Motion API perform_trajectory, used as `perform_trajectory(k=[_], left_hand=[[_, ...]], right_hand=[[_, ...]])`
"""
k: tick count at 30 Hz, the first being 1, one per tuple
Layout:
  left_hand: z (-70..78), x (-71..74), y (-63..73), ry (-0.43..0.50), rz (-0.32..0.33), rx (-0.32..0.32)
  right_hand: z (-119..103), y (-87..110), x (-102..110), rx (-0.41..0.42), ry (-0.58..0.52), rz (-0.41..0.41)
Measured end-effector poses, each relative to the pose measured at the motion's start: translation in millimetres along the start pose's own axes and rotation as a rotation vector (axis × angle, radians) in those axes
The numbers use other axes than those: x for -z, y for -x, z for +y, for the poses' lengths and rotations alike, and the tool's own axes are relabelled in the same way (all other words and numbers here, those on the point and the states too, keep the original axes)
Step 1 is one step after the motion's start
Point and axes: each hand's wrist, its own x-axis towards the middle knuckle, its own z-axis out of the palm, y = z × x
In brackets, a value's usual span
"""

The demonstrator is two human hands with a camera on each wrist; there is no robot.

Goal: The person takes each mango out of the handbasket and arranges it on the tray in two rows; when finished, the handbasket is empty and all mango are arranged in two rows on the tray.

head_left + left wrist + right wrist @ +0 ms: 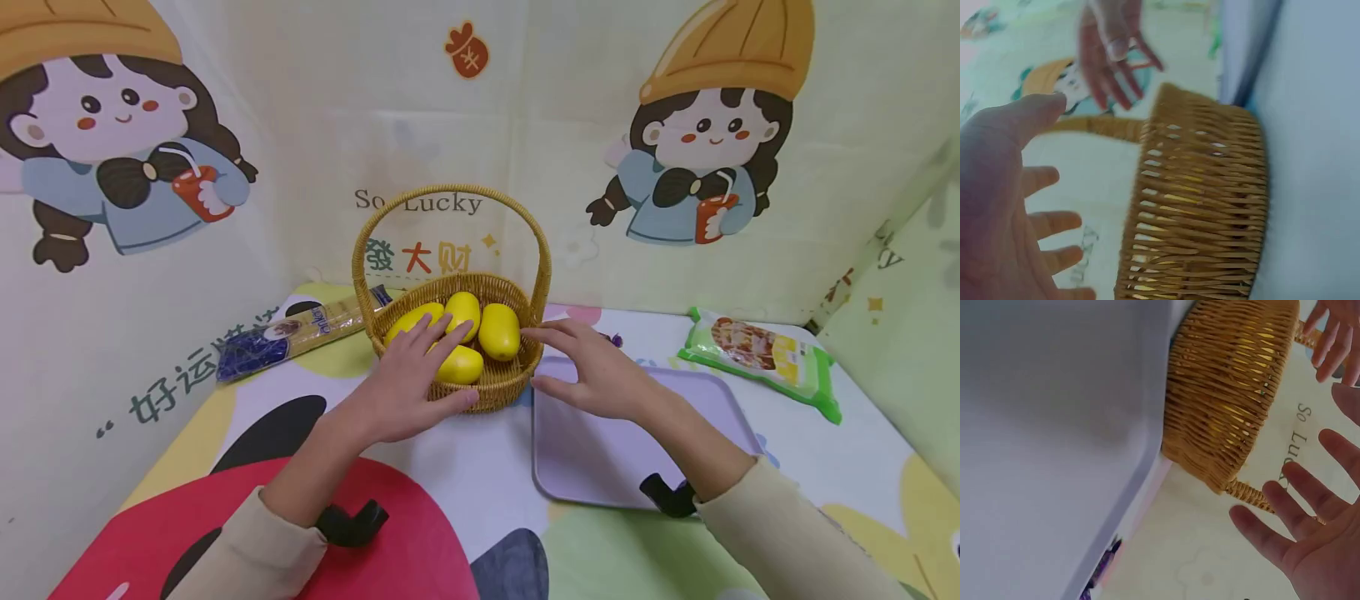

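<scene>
A wicker basket with a tall arched handle stands on the table, in the middle of the head view. Inside it lie several smooth, yellow, oval fruits that look like mangoes. My left hand is in front of the basket's left part, fingers spread and holding nothing, hiding part of the fruit. On the other side my right hand reaches toward the basket's right rim, also holding nothing. In the left wrist view, the basket's woven side appears apart from the left fingers. The right wrist view shows the right fingers spread near the handle.
A lilac tray lies right of the basket, under my right forearm. A green-edged food packet is at the far right. Behind left lies a long blue-and-clear packet, apparently pasta. A small purple item sits behind the tray.
</scene>
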Motion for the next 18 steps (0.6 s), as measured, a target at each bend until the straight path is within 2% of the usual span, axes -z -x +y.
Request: perform_trajectory(k=[3, 6, 9, 12, 16, 18], left_hand=[[-7.9, 9.8, -3.3, 0.204, 0.010, 0.027], [-15.9, 19.8, -6.0, 0.405, 0.052, 0.055], [-27.6, 29.7, -3.7, 0.542, 0.102, 0.076], [-46.1, 38.5, 3.7, 0.674, 0.209, 0.097], [-71.5, 43.3, 12.3, 0.955, 0.386, 0.092], [-79.7, 40.4, 13.5, 1.101, 0.447, 0.098]], right_hand=[[0.4, -12.0, 1.9, -0.016, -0.100, 0.011], [1.5, -22.9, 3.9, -0.037, -0.189, 0.019], [0.1, -33.2, 2.9, -0.060, -0.221, 0.002], [-4.5, -44.0, 0.5, -0.072, -0.186, -0.038], [-12.2, -58.0, -2.0, -0.079, -0.149, -0.107], [-15.7, -63.4, -2.6, -0.076, -0.157, -0.135]])
